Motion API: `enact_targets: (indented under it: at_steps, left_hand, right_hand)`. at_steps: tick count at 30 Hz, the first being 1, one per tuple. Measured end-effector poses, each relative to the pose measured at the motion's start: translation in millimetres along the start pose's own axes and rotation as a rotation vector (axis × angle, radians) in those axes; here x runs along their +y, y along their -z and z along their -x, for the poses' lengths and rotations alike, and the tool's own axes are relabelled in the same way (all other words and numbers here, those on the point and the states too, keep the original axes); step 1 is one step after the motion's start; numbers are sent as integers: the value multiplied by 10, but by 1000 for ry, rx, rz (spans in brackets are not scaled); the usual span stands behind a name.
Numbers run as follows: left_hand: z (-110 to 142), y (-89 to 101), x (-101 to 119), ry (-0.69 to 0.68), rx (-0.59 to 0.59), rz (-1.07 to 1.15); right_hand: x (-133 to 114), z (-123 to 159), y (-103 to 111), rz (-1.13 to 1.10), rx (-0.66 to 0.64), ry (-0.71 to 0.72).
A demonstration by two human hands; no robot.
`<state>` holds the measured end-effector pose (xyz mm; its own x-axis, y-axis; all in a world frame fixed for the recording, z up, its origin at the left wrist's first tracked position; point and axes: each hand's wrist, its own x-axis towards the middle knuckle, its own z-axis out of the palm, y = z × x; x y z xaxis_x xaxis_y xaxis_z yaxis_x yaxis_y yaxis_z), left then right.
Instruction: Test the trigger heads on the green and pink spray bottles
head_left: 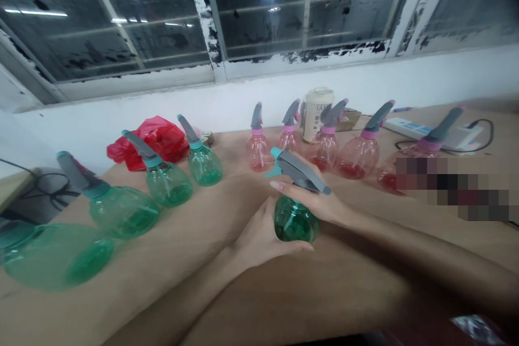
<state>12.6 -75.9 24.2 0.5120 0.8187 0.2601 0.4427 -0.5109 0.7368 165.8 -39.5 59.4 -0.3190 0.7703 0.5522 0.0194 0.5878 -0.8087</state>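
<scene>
A green spray bottle (295, 221) with a grey and teal trigger head stands at the middle of the table, between my hands. My left hand (259, 238) wraps round the left and near side of its body, thumb along the bottom front. My right hand (310, 197) is closed about the neck just under the spray head, the fingers partly hidden behind it. Green liquid shows inside the bottle. To the left runs a row of several green spray bottles (168, 184); on the right is a row of several pink spray bottles (359, 157) with red liquid.
A crumpled red plastic bag (156, 140) lies behind the green row. A paper cup (318, 111) with a lid stands behind the pink bottles. At the back right are a white power strip (409, 128) and a cable. Windows rise behind the wooden table (227, 216).
</scene>
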Motion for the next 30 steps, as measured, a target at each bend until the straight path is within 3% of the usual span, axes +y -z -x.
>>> enact_targets:
  at_steps: [23, 30]
  left_hand:
    - [-1, -13, -28, 6, -8, -18]
    - [10, -13, -14, 4, -4, 4]
  right_hand:
    - [33, 21, -14, -12, 1, 18]
    - [-39, -3, 6, -116, -120, 47]
